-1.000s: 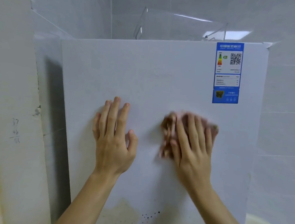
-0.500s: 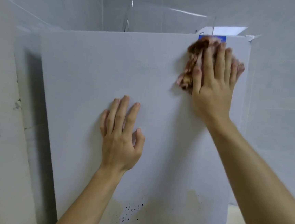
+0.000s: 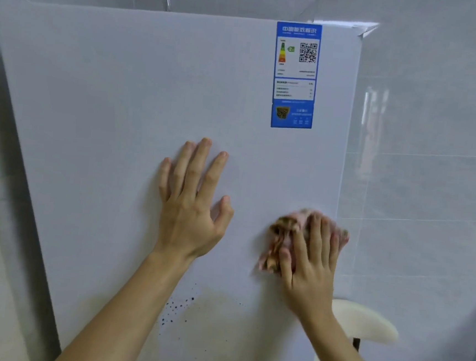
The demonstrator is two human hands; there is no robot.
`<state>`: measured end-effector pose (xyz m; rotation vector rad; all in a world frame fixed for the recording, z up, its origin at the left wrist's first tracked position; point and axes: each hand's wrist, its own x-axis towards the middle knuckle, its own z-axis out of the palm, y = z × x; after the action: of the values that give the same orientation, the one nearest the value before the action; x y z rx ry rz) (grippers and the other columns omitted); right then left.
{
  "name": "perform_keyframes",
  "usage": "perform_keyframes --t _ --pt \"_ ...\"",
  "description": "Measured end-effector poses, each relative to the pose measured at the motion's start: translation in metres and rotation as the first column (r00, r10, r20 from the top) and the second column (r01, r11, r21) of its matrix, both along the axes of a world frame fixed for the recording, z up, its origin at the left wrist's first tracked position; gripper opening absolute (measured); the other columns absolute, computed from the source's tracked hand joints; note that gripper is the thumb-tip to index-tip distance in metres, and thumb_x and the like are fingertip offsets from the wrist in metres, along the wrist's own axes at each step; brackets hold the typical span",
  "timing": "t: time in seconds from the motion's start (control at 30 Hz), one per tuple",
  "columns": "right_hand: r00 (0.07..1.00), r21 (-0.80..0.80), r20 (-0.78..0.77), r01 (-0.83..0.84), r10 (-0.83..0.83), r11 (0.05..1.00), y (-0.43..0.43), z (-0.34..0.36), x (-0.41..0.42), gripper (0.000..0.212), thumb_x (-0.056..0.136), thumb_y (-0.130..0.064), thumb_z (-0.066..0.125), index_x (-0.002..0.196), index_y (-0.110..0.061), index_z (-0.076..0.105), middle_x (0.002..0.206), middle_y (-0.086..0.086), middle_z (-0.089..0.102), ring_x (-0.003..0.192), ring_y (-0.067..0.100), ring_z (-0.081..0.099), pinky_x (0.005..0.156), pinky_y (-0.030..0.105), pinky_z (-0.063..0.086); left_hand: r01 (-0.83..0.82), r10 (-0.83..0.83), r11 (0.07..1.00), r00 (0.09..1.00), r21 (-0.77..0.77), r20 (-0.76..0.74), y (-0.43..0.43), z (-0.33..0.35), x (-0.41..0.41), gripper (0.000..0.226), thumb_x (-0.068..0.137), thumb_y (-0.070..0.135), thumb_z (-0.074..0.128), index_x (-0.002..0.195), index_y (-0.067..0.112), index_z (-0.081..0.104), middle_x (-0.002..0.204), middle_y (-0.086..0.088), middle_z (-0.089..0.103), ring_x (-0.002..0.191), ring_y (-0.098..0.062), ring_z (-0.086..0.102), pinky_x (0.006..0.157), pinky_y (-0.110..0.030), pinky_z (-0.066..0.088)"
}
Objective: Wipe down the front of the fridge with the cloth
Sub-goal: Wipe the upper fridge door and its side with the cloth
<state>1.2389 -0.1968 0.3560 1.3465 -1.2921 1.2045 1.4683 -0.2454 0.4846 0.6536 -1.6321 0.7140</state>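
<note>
Head view: we rest our left hand (image 3: 190, 219) flat, fingers spread, on the middle of the fridge (image 3: 113, 140) front. Our right hand (image 3: 309, 273) presses the cloth (image 3: 281, 236), blurred and seemingly pink-brown, with straight fingers near the front's right edge, below the blue label (image 3: 295, 76).

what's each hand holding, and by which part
Right hand presses the bunched cloth against the fridge door, straight fingers across its right side. Left hand holds nothing, flat on the door.

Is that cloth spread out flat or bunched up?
Bunched up: the cloth shows crumpled folds under the right hand, which presses it against the fridge door.
</note>
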Motion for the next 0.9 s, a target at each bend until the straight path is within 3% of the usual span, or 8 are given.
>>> perform_keyframes --t 0.2,0.37,0.53,0.63,0.7,0.77,0.83,0.9 --pt "0.997 0.035 -0.074 -0.031 0.034 0.999 0.005 -0.01 -0.019 0.05 0.114 -0.037 0.033 0.156 -0.011 0.038 0.175 0.004 0.01 0.161 0.029 0.016 0.129 0.057 0.015 -0.011 0.012 1.0 1.0 0.018 -0.011 0.002 -0.005 -0.003 0.073 0.087 0.027 0.066 0.157 0.016 0.047 0.17 -0.01 0.031 0.16 -0.03 0.022 0.129 -0.055 0.012" --pt "0.994 -0.065 -0.065 -0.095 0.091 0.993 -0.003 0.113 -0.024 0.051 0.114 -0.035 0.037 0.161 -0.015 0.033 0.168 0.016 0.027 0.158 0.037 0.02 0.127 0.06 0.016 -0.01 0.01 1.0 1.0 0.023 -0.007 0.001 -0.004 -0.002 0.073 0.087 0.028 0.066 0.156 0.016 0.047 0.17 -0.009 0.031 0.16 -0.029 0.021 0.129 -0.054 0.011" --pt "0.979 -0.088 0.045 -0.192 0.196 0.977 -0.006 0.196 -0.023 0.052 0.113 -0.034 0.039 0.16 -0.012 0.039 0.169 0.021 0.025 0.159 0.042 0.016 0.129 0.056 0.018 -0.009 0.009 1.0 1.0 0.026 -0.007 0.001 -0.004 -0.003 0.074 0.086 0.026 0.067 0.156 0.016 0.047 0.17 -0.009 0.031 0.16 -0.029 0.021 0.129 -0.055 0.012" --pt "0.961 -0.107 0.105 -0.244 0.255 0.964 -0.002 0.168 -0.02 0.052 0.112 -0.031 0.043 0.161 -0.016 0.037 0.171 0.02 0.021 0.159 0.038 0.018 0.129 0.044 0.023 -0.005 0.005 0.999 1.0 0.032 -0.005 0.001 -0.005 -0.002 0.073 0.087 0.026 0.066 0.156 0.017 0.047 0.17 -0.009 0.031 0.16 -0.029 0.02 0.129 -0.056 0.013" --pt "0.916 -0.091 0.235 -0.312 0.325 0.946 0.006 0.132 -0.016 0.058 0.109 -0.039 0.042 0.164 -0.037 0.024 0.175 0.008 0.012 0.156 0.028 0.03 0.108 0.033 0.044 -0.004 0.004 0.999 1.0 0.032 0.0 0.001 -0.005 -0.001 0.072 0.087 0.027 0.065 0.157 0.017 0.047 0.17 -0.009 0.03 0.16 -0.029 0.02 0.129 -0.056 0.013" --pt "0.848 -0.046 0.416 -0.342 0.329 0.939 0.018 0.081 -0.006 0.063 0.105 -0.048 0.035 0.161 -0.053 0.006 0.175 -0.01 0.006 0.149 0.026 0.042 0.089 0.026 0.044 -0.007 0.007 1.0 1.0 0.03 0.003 0.0 -0.005 -0.001 0.072 0.088 0.027 0.064 0.157 0.017 0.047 0.17 -0.009 0.03 0.16 -0.029 0.021 0.129 -0.057 0.012" --pt "0.805 0.014 0.515 -0.352 0.295 0.936 0.028 0.026 0.002 0.065 0.102 -0.051 0.03 0.16 -0.055 0.0 0.174 -0.015 0.01 0.148 0.027 0.041 0.094 0.03 0.042 -0.01 0.01 1.0 1.0 0.023 -0.001 -0.001 -0.005 -0.002 0.072 0.088 0.026 0.064 0.157 0.016 0.047 0.17 -0.009 0.031 0.16 -0.029 0.021 0.129 -0.056 0.012" --pt "0.783 0.062 0.57 -0.342 0.248 0.937 0.03 -0.013 0.007 0.064 0.1 -0.05 0.029 0.159 -0.047 0.005 0.172 -0.004 0.017 0.149 0.026 0.036 0.101 0.037 0.043 -0.012 0.013 1.0 1.0 0.016 -0.009 -0.001 -0.005 -0.003 0.071 0.088 0.026 0.064 0.156 0.016 0.047 0.17 -0.009 0.031 0.16 -0.029 0.021 0.129 -0.056 0.012"
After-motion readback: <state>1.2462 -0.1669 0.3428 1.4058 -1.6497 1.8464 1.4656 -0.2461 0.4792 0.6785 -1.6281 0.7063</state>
